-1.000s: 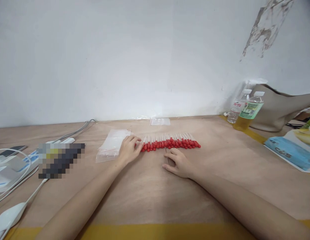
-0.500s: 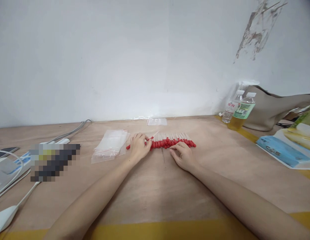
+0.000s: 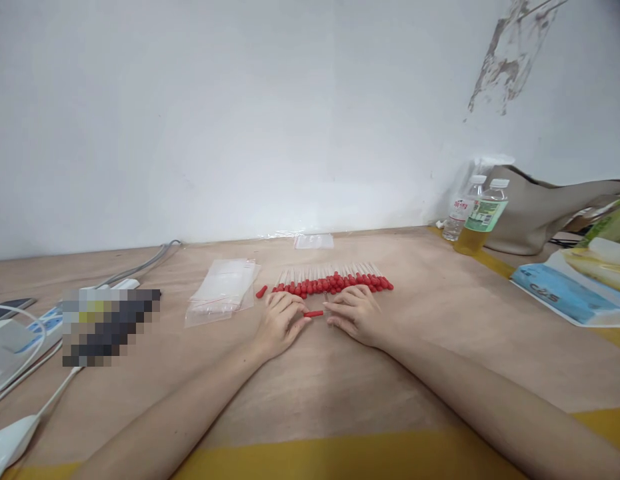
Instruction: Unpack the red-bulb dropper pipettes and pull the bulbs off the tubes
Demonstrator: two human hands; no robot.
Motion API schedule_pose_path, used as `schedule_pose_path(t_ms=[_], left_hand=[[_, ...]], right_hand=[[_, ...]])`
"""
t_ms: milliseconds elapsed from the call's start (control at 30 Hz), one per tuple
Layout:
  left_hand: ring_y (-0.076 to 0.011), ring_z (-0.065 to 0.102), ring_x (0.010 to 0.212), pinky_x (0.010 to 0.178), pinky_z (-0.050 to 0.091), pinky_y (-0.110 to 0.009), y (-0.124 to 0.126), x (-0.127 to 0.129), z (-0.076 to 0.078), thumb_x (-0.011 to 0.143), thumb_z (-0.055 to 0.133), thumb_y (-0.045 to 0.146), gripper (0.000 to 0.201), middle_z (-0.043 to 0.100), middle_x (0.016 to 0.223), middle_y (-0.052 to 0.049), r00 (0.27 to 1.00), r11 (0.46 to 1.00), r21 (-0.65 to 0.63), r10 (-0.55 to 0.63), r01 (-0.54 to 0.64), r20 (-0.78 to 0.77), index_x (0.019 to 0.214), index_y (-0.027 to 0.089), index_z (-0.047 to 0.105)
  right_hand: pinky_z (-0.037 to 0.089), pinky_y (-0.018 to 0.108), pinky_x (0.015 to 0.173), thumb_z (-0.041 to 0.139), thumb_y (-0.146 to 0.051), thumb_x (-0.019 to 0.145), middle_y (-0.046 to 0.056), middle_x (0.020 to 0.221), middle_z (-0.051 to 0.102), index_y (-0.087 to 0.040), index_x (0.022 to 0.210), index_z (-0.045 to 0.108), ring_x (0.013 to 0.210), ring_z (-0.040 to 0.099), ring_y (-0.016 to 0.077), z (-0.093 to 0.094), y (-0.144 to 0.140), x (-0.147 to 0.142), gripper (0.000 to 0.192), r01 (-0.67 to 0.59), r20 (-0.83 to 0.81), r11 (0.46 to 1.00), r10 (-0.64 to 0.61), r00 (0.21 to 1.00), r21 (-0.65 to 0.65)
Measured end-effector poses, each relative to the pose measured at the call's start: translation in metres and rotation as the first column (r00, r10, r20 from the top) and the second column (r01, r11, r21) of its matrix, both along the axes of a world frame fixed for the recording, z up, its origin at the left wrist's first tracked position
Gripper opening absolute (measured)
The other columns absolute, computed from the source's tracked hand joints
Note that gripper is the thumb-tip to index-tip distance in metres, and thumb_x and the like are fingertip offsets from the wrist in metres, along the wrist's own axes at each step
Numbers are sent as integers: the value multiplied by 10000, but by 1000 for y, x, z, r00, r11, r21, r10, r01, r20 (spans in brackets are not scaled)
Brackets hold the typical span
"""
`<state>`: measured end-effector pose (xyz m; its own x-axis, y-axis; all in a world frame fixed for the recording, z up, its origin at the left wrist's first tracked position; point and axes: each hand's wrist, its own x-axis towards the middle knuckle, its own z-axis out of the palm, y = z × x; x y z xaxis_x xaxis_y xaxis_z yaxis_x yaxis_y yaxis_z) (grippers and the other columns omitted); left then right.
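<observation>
From the head camera, my left hand [image 3: 280,323] and right hand [image 3: 354,313] rest low on the tabletop [image 3: 310,393], close together, with one red-capped dropper [image 3: 315,313] lying crosswise between them. My left fingers [image 3: 296,325] are closed on its red bulb end; my right fingers [image 3: 335,315] seem to pinch the clear tube end, though the tube is too faint against the wood to be sure.

At 12 o'clock from my hands, just beyond them, lies the row of droppers [image 3: 333,283], red bulbs toward me, clear stems pointing away. A single stray red bulb [image 3: 261,291] sits at the row's 9 o'clock. Further that way is a stack of clear zip bags [image 3: 223,291].

I judge the dropper light, its bulb soft and squeezable, the thin stem stiff but easy to bend or snap. The bulb gives the surest grip; the stem wants a gentle pinch near the bulb.
</observation>
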<state>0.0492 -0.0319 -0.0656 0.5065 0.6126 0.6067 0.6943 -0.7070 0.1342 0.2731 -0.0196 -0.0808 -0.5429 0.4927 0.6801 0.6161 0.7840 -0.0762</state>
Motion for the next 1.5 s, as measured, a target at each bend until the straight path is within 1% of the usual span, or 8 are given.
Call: schedule_pose_path(t_ms=[100, 267, 533, 733, 933, 1200, 1367, 1500], left_hand=[[-169, 498, 902, 854, 314, -361, -1, 2, 1, 823, 473, 293, 136, 604, 924, -33, 1000, 1000, -1, -21, 21, 1, 873, 208, 565], [-196, 456, 1018, 891, 307, -370, -1, 11, 3, 808, 499, 343, 298, 571, 1077, -50, 995, 996, 26, -87, 89, -54, 1077, 216, 519], [-145, 501, 746, 816, 338, -339, 3, 16, -2, 867, 412, 270, 185, 610, 753, -24, 975, 990, 73, -106, 122, -197, 885, 178, 571], [-138, 476, 697, 785, 324, -333, -1, 16, -3, 881, 362, 239, 216, 572, 696, -25, 967, 993, 50, -95, 110, -236, 850, 158, 560], [-132, 474, 694, 792, 299, -334, -3, 15, -4, 890, 336, 235, 240, 572, 693, -18, 972, 993, -40, -118, 112, -202, 830, 165, 558], [-139, 477, 688, 737, 328, -318, -6, 7, -7, 886, 351, 253, 248, 575, 696, -25, 980, 988, -105, -126, 110, -155, 815, 171, 574], [-145, 513, 705, 694, 392, -288, -3, -10, -8, 877, 368, 234, 221, 604, 749, -37, 997, 995, -67, -80, 79, -9, 883, 172, 580], [-157, 553, 843, 771, 424, -281, 12, -35, 5, 867, 383, 254, 228, 619, 889, -45, 969, 990, -22, 142, -140, 200, 961, 183, 579]], right_hand=[[280, 331, 743, 465, -347, 846, 28, 710, 599, -230, 942, 635, 767, 465, 155, -2, 1, -4, 228, 16, 29, 1000, -16, 999, -16], [259, 315, 717, 436, -332, 861, 22, 669, 570, -207, 816, 642, 719, 438, 141, -2, 1, -8, 246, 25, 55, 999, -23, 998, -25], [245, 293, 669, 420, -301, 869, 18, 634, 550, -196, 833, 636, 661, 441, 124, -2, -2, -10, 243, -51, 65, 998, 49, 997, 23], [248, 280, 652, 418, -259, 868, -7, 572, 509, -170, 804, 628, 556, 382, 96, -11, 2, -9, 237, -119, 59, 988, 114, 992, 98], [262, 264, 636, 414, -211, 869, -4, 577, 482, -141, 706, 587, 570, 368, 96, -4, -4, -9, 248, -127, 113, 967, 104, 988, 222], [281, 274, 627, 424, -157, 858, -6, 566, 476, -135, 801, 593, 597, 381, 108, -3, -8, -4, 180, -154, 160, 933, 107, 981, 325], [313, 278, 634, 421, -144, 849, 8, 604, 514, -147, 888, 602, 606, 417, 113, -2, -4, 5, 185, -104, 50, 959, 94, 994, 262], [337, 271, 628, 393, -153, 848, 40, 719, 551, -152, 1018, 571, 657, 476, 125, -2, -2, 4, 246, 60, -146, 998, -54, 988, 34]])
